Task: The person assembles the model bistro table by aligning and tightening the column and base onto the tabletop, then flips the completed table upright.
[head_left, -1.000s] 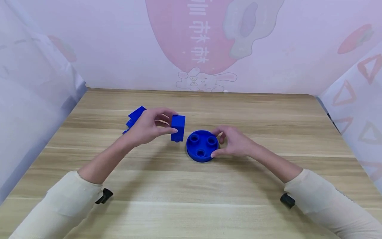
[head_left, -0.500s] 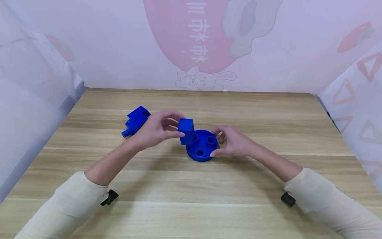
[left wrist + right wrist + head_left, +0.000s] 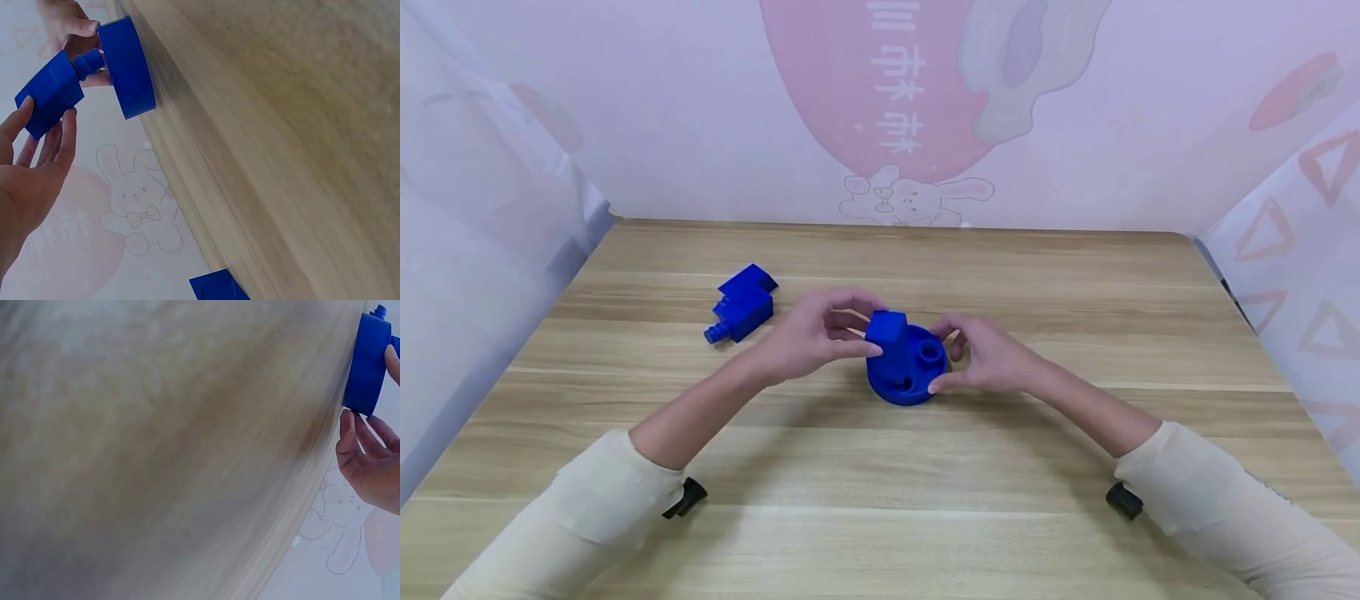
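My left hand [image 3: 812, 337] pinches a blue block [image 3: 887, 329] between thumb and fingers, above the left part of a round blue base [image 3: 904, 399]. In the left wrist view a ridged peg [image 3: 89, 64] sticks out of the block's lower end toward the base [image 3: 128, 69], the block tilted against it. Whether the peg touches a socket cannot be made out. With thumb and fingers at the rim, my right hand [image 3: 988, 358] holds the base on the table from the right. One raised round socket [image 3: 929, 352] shows plainly; the block hides another.
More blue blocks [image 3: 745, 304], one with a ridged peg, lie on the wooden table [image 3: 880, 517] to the left of my left hand. A printed white panel [image 3: 700, 125] stands along the table's far edge, with pale sheets on both sides.
My left hand has carried the block rightward and a little nearer, from beside the base to over its left part. The blocks at left have come into fuller view. My right hand stays put.
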`<state>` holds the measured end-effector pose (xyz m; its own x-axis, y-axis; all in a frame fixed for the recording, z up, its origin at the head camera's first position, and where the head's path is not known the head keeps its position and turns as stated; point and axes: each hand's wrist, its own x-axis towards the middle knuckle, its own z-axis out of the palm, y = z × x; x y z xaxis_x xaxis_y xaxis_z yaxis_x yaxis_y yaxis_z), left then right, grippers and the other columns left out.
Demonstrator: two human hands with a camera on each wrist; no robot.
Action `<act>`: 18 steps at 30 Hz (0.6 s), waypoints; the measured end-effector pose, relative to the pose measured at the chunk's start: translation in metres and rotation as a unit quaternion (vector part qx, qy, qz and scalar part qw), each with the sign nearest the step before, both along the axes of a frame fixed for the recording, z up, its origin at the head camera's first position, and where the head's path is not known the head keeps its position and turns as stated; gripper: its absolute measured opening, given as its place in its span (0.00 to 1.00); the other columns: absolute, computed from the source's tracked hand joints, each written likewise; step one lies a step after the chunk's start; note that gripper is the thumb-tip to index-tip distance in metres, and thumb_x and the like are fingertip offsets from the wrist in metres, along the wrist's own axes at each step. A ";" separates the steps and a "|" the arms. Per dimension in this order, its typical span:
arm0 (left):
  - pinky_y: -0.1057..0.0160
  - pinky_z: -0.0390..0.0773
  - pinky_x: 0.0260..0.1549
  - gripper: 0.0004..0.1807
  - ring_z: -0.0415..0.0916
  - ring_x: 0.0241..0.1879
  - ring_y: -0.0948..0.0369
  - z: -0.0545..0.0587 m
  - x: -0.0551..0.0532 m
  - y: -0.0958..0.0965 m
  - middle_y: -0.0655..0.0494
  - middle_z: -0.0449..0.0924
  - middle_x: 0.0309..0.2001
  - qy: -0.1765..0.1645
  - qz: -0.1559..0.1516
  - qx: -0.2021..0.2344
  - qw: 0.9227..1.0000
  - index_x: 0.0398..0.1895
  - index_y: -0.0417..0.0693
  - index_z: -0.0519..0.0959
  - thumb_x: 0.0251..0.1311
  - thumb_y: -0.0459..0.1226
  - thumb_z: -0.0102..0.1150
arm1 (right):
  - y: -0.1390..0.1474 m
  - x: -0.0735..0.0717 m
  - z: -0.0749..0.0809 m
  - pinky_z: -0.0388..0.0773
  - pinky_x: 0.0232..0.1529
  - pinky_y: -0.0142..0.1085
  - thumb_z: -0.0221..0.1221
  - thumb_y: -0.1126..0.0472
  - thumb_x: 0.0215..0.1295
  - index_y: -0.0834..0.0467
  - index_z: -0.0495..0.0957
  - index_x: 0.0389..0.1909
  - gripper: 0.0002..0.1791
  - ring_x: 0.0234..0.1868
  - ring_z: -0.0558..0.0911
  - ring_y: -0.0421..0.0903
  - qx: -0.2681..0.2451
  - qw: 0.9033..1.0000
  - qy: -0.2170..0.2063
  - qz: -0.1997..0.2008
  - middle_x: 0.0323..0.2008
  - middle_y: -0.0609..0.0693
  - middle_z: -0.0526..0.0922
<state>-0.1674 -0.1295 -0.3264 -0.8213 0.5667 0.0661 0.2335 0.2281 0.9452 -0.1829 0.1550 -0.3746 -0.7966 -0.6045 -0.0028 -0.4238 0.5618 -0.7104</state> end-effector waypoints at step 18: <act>0.57 0.86 0.47 0.28 0.84 0.47 0.51 -0.012 -0.001 0.029 0.42 0.84 0.52 0.068 -0.028 -0.076 0.994 0.62 0.35 0.77 0.60 0.32 0.74 | -0.001 -0.004 0.001 0.81 0.43 0.44 0.81 0.56 0.50 0.66 0.77 0.58 0.37 0.41 0.82 0.50 0.003 1.000 -0.003 0.012 0.51 0.55 0.85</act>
<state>-0.1686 -0.1004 -0.3387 -0.7781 0.6225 0.0840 0.3722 0.3492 0.8599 -0.1865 0.1536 -0.3731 -0.7820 -0.6232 -0.0105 -0.4330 0.5553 -0.7100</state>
